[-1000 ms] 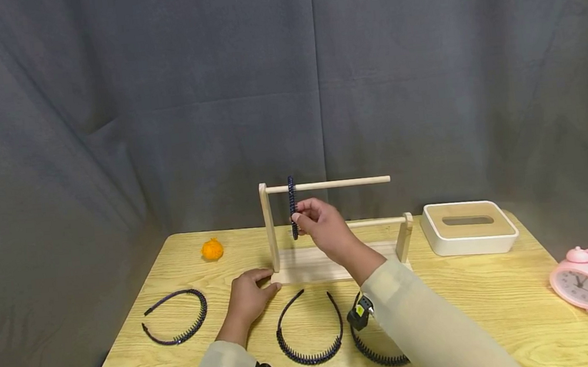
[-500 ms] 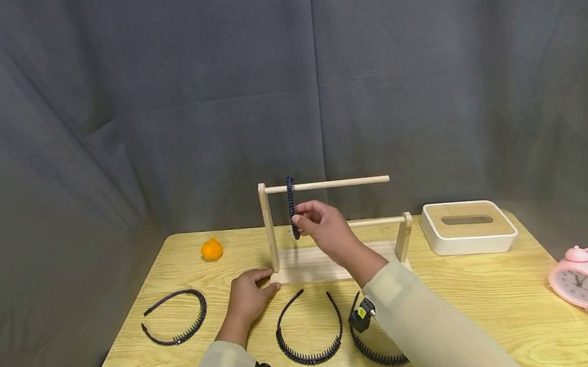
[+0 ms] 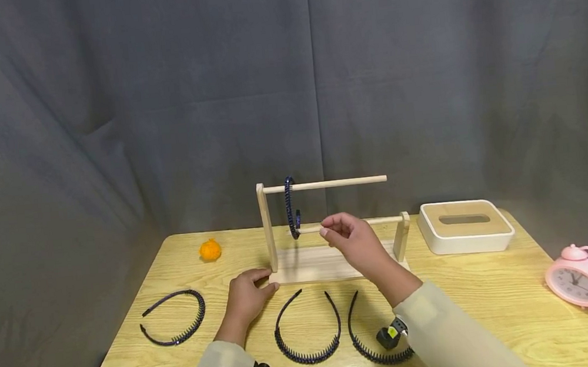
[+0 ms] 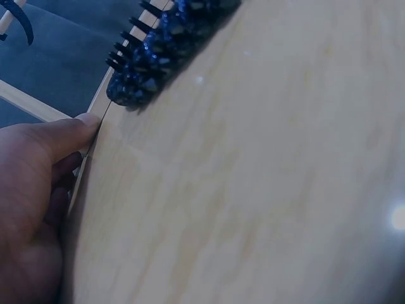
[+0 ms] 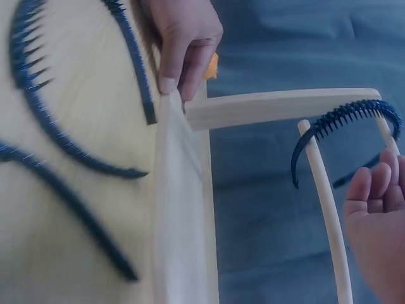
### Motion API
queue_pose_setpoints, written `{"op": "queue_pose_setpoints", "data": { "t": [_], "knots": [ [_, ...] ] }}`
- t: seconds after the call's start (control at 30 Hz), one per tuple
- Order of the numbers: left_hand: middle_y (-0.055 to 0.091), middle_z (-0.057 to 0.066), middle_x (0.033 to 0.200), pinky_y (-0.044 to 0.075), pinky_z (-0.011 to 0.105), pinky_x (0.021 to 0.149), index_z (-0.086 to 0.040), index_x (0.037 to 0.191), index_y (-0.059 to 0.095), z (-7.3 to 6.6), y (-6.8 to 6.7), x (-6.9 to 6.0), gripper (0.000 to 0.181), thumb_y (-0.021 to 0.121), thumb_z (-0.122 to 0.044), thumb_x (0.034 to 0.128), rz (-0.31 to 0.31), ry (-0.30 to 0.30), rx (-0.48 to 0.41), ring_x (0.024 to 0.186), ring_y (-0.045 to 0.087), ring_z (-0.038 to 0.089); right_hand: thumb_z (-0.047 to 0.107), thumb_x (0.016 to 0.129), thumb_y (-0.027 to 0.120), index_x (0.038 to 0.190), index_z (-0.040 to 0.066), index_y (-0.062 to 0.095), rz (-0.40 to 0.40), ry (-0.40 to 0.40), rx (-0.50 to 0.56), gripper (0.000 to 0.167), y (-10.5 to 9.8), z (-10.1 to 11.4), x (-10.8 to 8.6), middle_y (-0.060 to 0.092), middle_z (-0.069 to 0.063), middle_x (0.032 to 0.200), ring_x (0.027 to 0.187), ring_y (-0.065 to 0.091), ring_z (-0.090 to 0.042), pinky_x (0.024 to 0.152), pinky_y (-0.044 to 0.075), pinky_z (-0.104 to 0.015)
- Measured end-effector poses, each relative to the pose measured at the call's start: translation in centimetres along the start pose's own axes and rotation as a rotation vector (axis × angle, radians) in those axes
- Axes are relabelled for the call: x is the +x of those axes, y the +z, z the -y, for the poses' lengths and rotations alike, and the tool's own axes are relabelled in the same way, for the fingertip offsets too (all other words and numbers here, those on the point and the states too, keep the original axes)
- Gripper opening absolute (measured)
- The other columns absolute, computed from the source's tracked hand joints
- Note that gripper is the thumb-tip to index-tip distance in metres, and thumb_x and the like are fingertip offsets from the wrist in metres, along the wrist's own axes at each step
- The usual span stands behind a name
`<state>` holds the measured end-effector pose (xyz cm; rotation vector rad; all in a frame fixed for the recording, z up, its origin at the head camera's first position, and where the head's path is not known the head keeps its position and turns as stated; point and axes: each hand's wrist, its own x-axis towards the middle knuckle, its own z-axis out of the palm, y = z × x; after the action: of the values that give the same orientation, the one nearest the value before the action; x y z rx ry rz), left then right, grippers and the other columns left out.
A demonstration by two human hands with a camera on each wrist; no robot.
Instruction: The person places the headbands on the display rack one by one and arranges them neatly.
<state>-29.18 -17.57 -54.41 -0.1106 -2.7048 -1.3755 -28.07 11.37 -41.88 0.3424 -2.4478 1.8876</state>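
Note:
A dark blue toothed headband (image 3: 289,204) hangs over the top bar of a wooden rack (image 3: 312,265), close to its left post. To the right of that headband is my right hand (image 3: 355,245), apart from it, fingers loosely bent and holding nothing. In the right wrist view the same hand (image 5: 383,221) appears just below the headband (image 5: 345,117). My left hand (image 3: 249,297) holds the left end of the rack's base, thumb at the front corner. On the table in front lie a middle headband (image 3: 311,358) and a right headband (image 3: 380,357), the latter partly hidden by my right wrist's camera.
Another headband (image 3: 200,316) lies at the left of the table (image 3: 476,308). An orange fuzzy ball (image 3: 210,250) sits behind it. Right of the rack stand a white tissue box (image 3: 465,227) with a wooden lid and a pink alarm clock (image 3: 580,280). A grey curtain (image 3: 285,90) hangs behind.
My right hand has let go of the headband and moved right and down. The headband stays hanging on the top bar, slightly turned. My left hand keeps its place at the base.

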Motion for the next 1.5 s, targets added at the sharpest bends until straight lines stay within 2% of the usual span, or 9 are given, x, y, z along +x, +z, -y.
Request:
{"op": "queue_pose_setpoints", "data": {
  "t": [0.1, 0.2, 0.33, 0.43, 0.6, 0.77, 0.9, 1.27, 1.5],
  "knots": [
    [0.073, 0.019, 0.139, 0.063, 0.051, 0.106, -0.009, 0.131, 0.081, 0.0, 0.1, 0.0, 0.035, 0.086, -0.015, 0.0961, -0.003, 0.005, -0.010, 0.127, 0.073, 0.037, 0.028, 0.109, 0.071, 0.123, 0.012, 0.074, 0.022, -0.028, -0.087, 0.022, -1.2, -1.0, -2.2, 0.073, -0.004, 0.107, 0.095, 0.067, -0.018, 0.081, 0.057, -0.030],
    [0.073, 0.019, 0.138, 0.063, 0.050, 0.106, -0.008, 0.130, 0.081, -0.1, 0.3, 0.0, 0.035, 0.087, -0.014, 0.0958, -0.001, 0.007, -0.016, 0.127, 0.073, 0.037, 0.024, 0.107, 0.075, 0.116, 0.013, 0.075, 0.084, -0.102, -0.227, 0.015, -2.8, -2.3, -4.6, 0.073, 0.001, 0.099, 0.090, 0.066, -0.014, 0.078, 0.057, -0.028],
    [0.073, 0.018, 0.139, 0.063, 0.050, 0.106, -0.009, 0.130, 0.082, -0.3, 0.5, 0.3, 0.035, 0.087, -0.015, 0.0958, 0.001, 0.008, -0.011, 0.127, 0.073, 0.037, 0.023, 0.101, 0.081, 0.109, 0.018, 0.076, 0.226, -0.196, -0.457, 0.011, -5.5, -4.1, -7.4, 0.073, 0.007, 0.098, 0.091, 0.066, -0.010, 0.080, 0.061, -0.031],
    [0.073, 0.018, 0.140, 0.064, 0.049, 0.105, -0.010, 0.130, 0.082, -0.3, 0.4, 0.5, 0.035, 0.087, -0.015, 0.0959, -0.005, 0.001, -0.012, 0.127, 0.073, 0.036, 0.029, 0.098, 0.084, 0.109, 0.020, 0.076, 0.356, -0.196, -0.544, 0.016, -7.1, -5.3, -9.1, 0.076, 0.008, 0.106, 0.098, 0.068, -0.009, 0.087, 0.064, -0.036],
    [0.072, 0.018, 0.142, 0.064, 0.050, 0.106, -0.010, 0.131, 0.081, -0.2, 0.3, 0.5, 0.036, 0.086, -0.015, 0.0964, 0.004, -0.005, -0.014, 0.128, 0.073, 0.037, 0.034, 0.093, 0.089, 0.111, 0.021, 0.078, 0.512, -0.160, -0.526, 0.024, -8.4, -7.0, -11.1, 0.077, 0.010, 0.112, 0.106, 0.071, -0.007, 0.092, 0.065, -0.033],
    [0.073, 0.018, 0.141, 0.062, 0.051, 0.108, -0.011, 0.130, 0.082, 0.0, 0.4, 0.6, 0.034, 0.086, -0.016, 0.0965, -0.001, 0.006, -0.018, 0.131, 0.071, 0.038, 0.033, 0.090, 0.092, 0.108, 0.026, 0.081, 0.577, -0.158, -0.484, 0.022, -8.6, -8.2, -12.0, 0.075, 0.016, 0.109, 0.101, 0.067, 0.000, 0.085, 0.062, -0.024],
    [0.073, 0.017, 0.140, 0.061, 0.053, 0.109, -0.012, 0.130, 0.082, 0.0, 0.4, 0.6, 0.034, 0.086, -0.015, 0.0964, -0.005, 0.007, -0.025, 0.133, 0.069, 0.038, 0.033, 0.090, 0.092, 0.108, 0.025, 0.084, 0.624, -0.172, -0.441, 0.021, -8.3, -8.8, -12.2, 0.075, 0.014, 0.107, 0.097, 0.067, 0.001, 0.082, 0.062, -0.021],
    [0.073, 0.016, 0.141, 0.060, 0.054, 0.111, -0.012, 0.130, 0.082, -0.2, 0.3, 0.5, 0.035, 0.087, -0.016, 0.0957, -0.009, -0.012, -0.008, 0.134, 0.068, 0.039, 0.013, 0.089, 0.091, 0.098, 0.024, 0.085, 0.648, -0.221, -0.497, 0.015, -7.2, -9.1, -12.3, 0.073, 0.020, 0.095, 0.086, 0.064, 0.008, 0.075, 0.061, -0.018],
    [0.073, 0.017, 0.141, 0.061, 0.053, 0.109, -0.011, 0.130, 0.082, -0.1, 0.4, 0.6, 0.035, 0.087, -0.016, 0.0957, -0.010, -0.001, -0.008, 0.132, 0.070, 0.038, 0.014, 0.091, 0.090, 0.098, 0.021, 0.085, 0.611, -0.199, -0.273, 0.011, -7.6, -9.5, -12.4, 0.077, 0.011, 0.097, 0.087, 0.070, 0.001, 0.076, 0.066, -0.024]
  ]
}}
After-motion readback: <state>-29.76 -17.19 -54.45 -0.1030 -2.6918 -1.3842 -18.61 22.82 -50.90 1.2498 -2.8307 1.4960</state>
